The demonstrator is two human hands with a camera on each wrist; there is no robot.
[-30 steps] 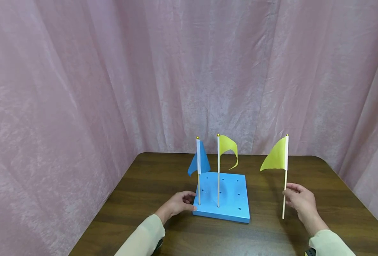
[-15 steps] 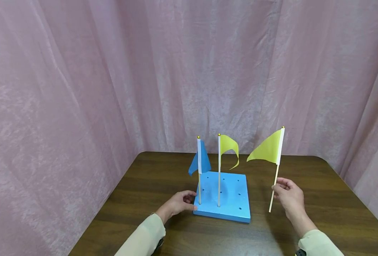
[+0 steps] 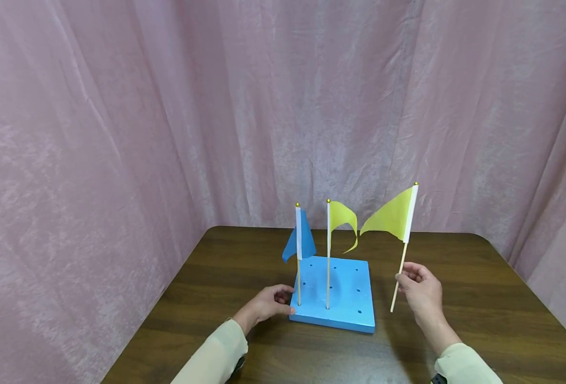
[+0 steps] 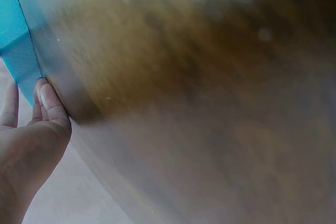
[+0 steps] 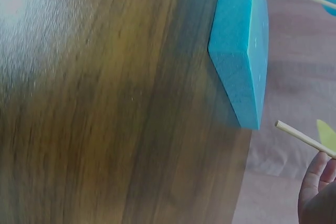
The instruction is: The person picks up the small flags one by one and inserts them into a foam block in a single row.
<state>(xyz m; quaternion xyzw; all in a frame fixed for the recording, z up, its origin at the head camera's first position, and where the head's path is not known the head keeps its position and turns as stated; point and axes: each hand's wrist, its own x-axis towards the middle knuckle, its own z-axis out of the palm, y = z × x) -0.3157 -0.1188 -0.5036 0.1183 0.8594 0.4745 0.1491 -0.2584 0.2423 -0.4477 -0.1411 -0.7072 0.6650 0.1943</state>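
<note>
The left hand (image 3: 268, 305) rests against the near left corner of the block (image 3: 347, 298), fingers curled against its side; no clamped hold is visible. The block sits on the surface (image 3: 216, 288), midway between the left and right edges. The right hand (image 3: 419, 290) pinches the stick of the free flag (image 3: 392, 220) just right of the block, clear of the surface. The stick's long axis is near vertical, top tilted right; its lower end points down toward the block's right edge. The yellow pennant points left. On the block stand a blue flag (image 3: 298, 240) and a second yellow flag (image 3: 341, 218), both upright. A curtain (image 3: 168, 106) hangs beyond the far edge.
</note>
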